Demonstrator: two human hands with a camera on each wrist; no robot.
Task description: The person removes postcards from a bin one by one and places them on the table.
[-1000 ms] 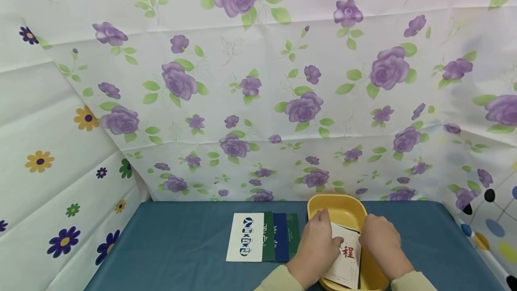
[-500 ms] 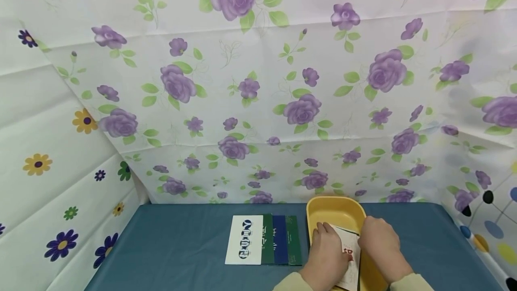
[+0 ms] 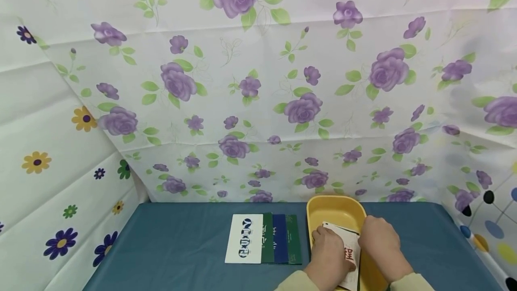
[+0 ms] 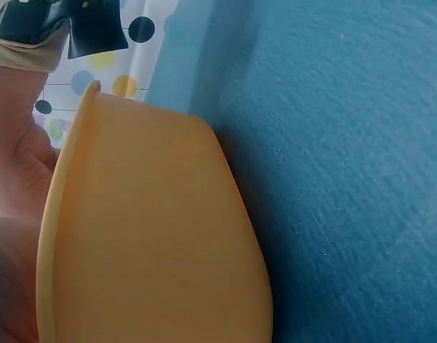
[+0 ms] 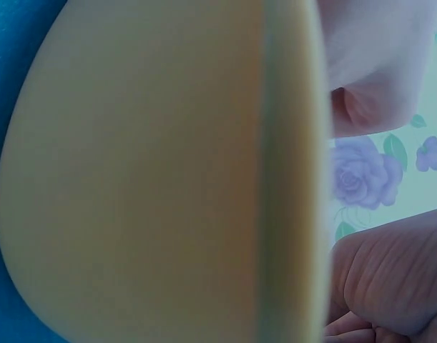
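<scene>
A thin white booklet with red characters lies in the yellow tub, with a dark edge showing beneath it. My left hand grips the booklet's left side, thumb across its face and other fingers curled. At the booklet's right edge, beside the tub's rim, my right hand is curled and holds that edge, its fingertips hidden. In the left wrist view the tub's outer wall covers most of both hands. The right wrist view has the left hand with folded fingers beyond the rim.
Left of the tub, several overlapping booklets lie on the blue-green tablecloth: a white one on top, then green, blue and dark green. A flowered sheet hangs behind the table, with other patterned sheets at both sides.
My left hand has moved a little right and down over the booklet, its fingers curling more and its thumb covering part of the red characters. The right hand stays in place.
</scene>
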